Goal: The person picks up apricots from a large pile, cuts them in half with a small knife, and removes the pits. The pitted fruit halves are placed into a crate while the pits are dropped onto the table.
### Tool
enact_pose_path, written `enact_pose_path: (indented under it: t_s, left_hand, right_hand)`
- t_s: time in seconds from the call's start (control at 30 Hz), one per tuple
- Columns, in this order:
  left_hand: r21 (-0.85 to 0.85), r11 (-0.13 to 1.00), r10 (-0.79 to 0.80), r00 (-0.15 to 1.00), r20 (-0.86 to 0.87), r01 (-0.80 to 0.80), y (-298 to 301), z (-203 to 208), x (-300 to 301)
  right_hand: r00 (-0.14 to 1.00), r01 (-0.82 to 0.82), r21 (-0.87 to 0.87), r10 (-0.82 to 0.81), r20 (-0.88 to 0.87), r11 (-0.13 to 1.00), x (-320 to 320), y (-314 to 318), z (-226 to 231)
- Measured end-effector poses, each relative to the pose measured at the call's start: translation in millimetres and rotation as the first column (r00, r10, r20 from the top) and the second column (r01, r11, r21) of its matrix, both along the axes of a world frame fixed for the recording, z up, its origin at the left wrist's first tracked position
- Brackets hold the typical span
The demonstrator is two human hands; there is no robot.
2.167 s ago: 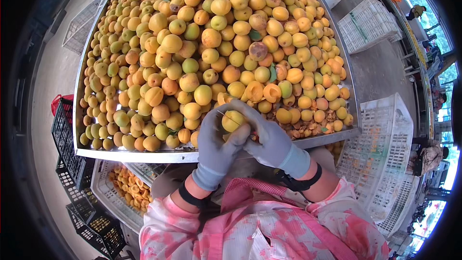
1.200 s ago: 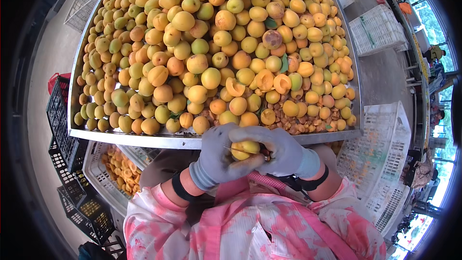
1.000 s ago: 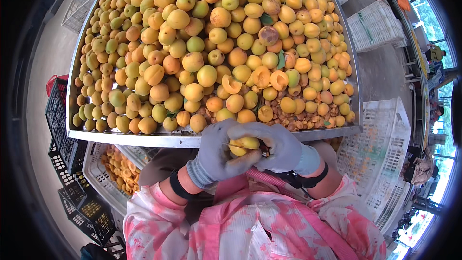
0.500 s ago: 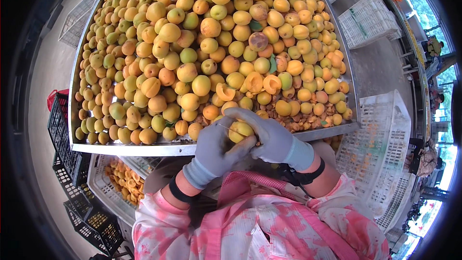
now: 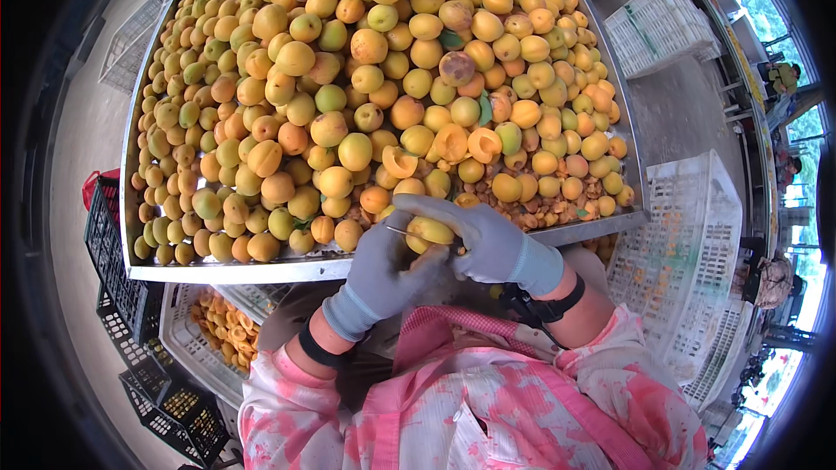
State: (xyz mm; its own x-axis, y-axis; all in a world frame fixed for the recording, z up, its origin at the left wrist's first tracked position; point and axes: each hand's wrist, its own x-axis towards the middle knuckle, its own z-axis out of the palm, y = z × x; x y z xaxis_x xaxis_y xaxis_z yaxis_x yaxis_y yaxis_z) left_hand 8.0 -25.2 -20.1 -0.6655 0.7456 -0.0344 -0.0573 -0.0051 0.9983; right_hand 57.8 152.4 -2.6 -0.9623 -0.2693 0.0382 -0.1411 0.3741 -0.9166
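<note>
Both my hands wear grey gloves and meet over the near edge of the metal-rimmed table (image 5: 348,271). Between them is a yellow-green apricot (image 5: 433,231). My left hand (image 5: 376,263) is closed around its left and lower side. With my right hand (image 5: 486,239) I grip a small knife (image 5: 401,231), whose thin blade lies across the apricot and pokes out to the left. Its handle is mostly hidden in the glove, and my right fingers also reach over the fruit. Just beyond lie halved apricots (image 5: 452,144) on a large heap of whole apricots (image 5: 331,129).
Apricot pits (image 5: 553,209) lie at the table's near right. Below its left edge stands a white crate of apricot halves (image 5: 228,331), beside black crates (image 5: 178,409). White crates (image 5: 675,244) stand at right, with another stack (image 5: 662,28) farther back.
The view has shifted slightly. The apricot is tilted differently between my hands, and more of the knife blade shows at its left side. My left fingers have loosened a little.
</note>
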Motion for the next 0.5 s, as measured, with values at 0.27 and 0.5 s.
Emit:
enact_pose_path:
  t_s: [0.27,0.5]
  left_hand:
    - [0.091,0.994,-0.074,0.98,0.186,0.058,-1,-5,-3]
    - [0.155,0.986,-0.109,0.946,0.304,0.064,-2,-6,-7]
  right_hand:
    - [0.994,0.001,0.076,-0.01,0.109,0.997,-1,3,3]
    - [0.963,0.043,-0.094,-0.016,0.27,0.995,-2,7,9]
